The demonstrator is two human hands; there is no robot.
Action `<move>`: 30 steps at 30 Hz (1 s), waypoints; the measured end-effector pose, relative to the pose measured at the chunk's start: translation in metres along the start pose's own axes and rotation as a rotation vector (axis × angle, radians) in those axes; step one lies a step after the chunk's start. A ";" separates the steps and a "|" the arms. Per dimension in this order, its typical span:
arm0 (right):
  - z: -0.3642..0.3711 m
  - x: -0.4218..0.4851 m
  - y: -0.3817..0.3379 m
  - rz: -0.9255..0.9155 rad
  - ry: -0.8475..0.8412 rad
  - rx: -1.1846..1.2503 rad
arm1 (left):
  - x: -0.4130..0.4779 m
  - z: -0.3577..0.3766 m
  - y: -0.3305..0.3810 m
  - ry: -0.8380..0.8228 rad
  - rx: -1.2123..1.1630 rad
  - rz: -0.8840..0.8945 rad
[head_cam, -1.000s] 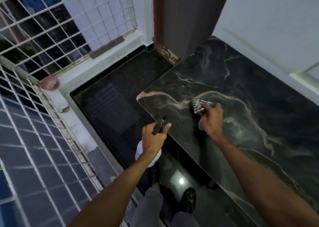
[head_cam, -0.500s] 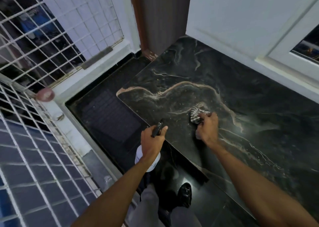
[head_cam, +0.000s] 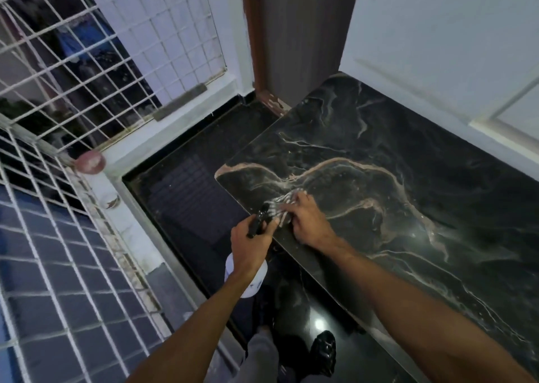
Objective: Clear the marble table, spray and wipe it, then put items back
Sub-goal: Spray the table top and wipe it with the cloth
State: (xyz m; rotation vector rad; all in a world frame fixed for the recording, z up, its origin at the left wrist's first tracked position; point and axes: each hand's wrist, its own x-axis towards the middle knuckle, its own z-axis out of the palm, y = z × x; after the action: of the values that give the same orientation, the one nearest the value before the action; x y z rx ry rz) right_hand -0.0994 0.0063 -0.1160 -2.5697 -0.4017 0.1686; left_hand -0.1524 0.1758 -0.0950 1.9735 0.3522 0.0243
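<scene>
Striped cloth point(head_cam: 281, 207) under the right hand point(head_cam: 309, 222) has slid to the near-left edge of the marble table point(head_cam: 408, 193), fingers pressing it flat. Left hand point(head_cam: 250, 242) stays wrapped around the spray bottle point(head_cam: 248, 277), now touching the cloth.

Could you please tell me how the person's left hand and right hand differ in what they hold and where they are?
The left hand grips a white spray bottle by its black trigger head, while the right hand presses a striped cloth down. The left hand hangs off the dark veined marble table, beside its edge; the right hand rests on the tabletop near the corner. Both are bare and closed on something.
</scene>
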 end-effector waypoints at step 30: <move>-0.019 0.006 0.022 0.452 0.225 0.067 | 0.070 0.015 0.050 -0.261 0.035 0.157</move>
State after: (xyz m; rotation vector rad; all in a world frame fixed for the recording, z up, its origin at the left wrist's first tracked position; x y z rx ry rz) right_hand -0.0841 -0.0192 -0.1116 -2.5387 0.2679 0.0499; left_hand -0.0715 0.1615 -0.0667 2.0059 0.0277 -0.1383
